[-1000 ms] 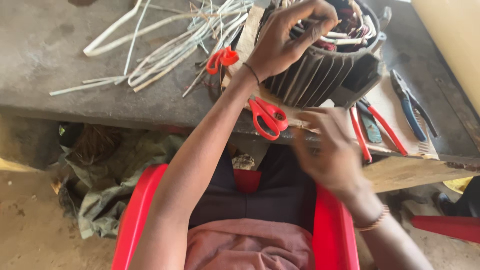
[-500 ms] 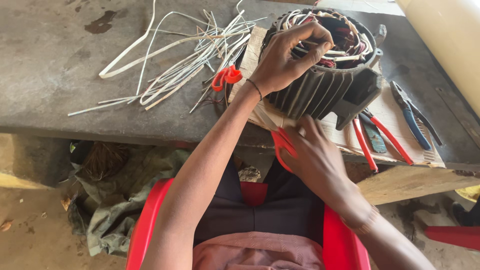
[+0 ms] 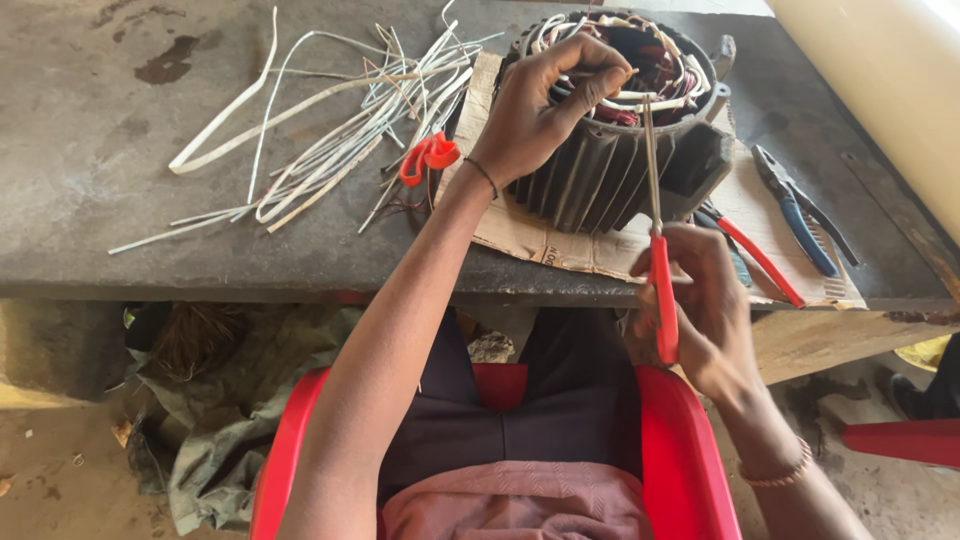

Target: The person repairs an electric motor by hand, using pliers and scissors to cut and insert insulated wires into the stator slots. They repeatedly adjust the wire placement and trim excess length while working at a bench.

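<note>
A dark ribbed motor stator [image 3: 620,170] with copper windings and white sleeves stands on a piece of cardboard [image 3: 540,235] on the grey workbench [image 3: 120,130]. My left hand [image 3: 545,105] rests on the stator's near rim and pinches a white sleeve at the windings. My right hand [image 3: 705,310] holds red-handled scissors [image 3: 658,240] upright at the bench's front edge, blades pointing up toward the stator's rim.
A loose bundle of white sleeves and wires [image 3: 330,130] lies left of the stator, with a red loop [image 3: 428,157] beside it. Blue-handled pliers [image 3: 800,210] and a red-handled tool [image 3: 760,260] lie at the right. I sit in a red chair [image 3: 690,450].
My right hand has picked the red scissors up from the bench edge and raised them, blades up, toward the stator. My left hand stayed on the windings.
</note>
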{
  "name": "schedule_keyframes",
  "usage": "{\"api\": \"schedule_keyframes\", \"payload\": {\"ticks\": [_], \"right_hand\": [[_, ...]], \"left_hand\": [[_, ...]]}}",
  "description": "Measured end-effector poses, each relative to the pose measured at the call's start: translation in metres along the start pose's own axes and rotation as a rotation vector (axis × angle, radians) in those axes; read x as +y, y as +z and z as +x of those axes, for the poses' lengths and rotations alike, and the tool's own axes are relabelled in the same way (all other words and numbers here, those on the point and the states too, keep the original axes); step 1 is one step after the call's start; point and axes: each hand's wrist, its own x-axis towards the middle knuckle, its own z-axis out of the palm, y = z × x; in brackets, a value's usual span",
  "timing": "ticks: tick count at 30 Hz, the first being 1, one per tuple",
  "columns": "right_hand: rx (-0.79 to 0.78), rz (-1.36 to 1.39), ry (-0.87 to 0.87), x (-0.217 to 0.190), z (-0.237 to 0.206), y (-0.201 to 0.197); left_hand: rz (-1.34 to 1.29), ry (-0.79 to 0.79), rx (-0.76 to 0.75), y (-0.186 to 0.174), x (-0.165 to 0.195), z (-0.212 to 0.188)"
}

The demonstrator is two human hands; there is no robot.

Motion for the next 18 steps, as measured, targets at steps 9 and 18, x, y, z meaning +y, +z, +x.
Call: {"api": "schedule_keyframes", "payload": {"ticks": [9, 18], "right_hand": [[0.098, -0.120, -0.141, -0.008, 0.027, 0.029], [0.168, -0.249, -0.166, -0.011, 0.040, 0.034]], "left_hand": [[0.038, 0.004, -0.016, 0.000, -0.002, 0.000], [0.057, 0.077, -0.009, 0.003, -0.006, 0.001]]}}
